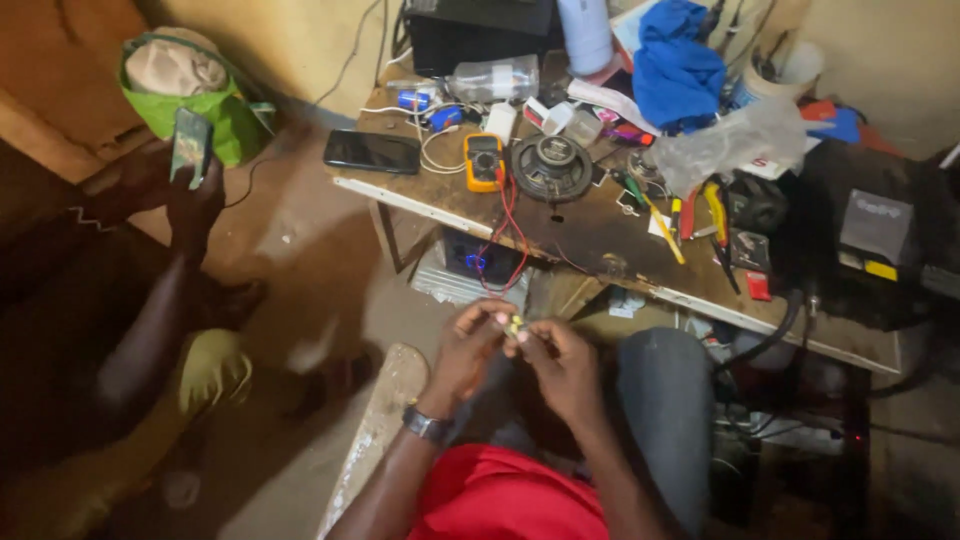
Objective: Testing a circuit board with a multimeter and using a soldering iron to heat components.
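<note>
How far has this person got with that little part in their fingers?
Laid out already: a multimeter with red leads, a speaker, and pliers on the bench. In hand: the left hand and right hand pinch a small yellowish part over the lap; it is too small to identify. Left: the part is joined to nothing visible, and the meter lies untouched.

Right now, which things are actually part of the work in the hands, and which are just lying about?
In use:
- small yellowish part, pinched between both hands
- left hand
- right hand

Lying about:
- yellow multimeter with red leads
- round speaker
- black phone
- blue cloth
- clear plastic bag
- green bag on the floor
</note>
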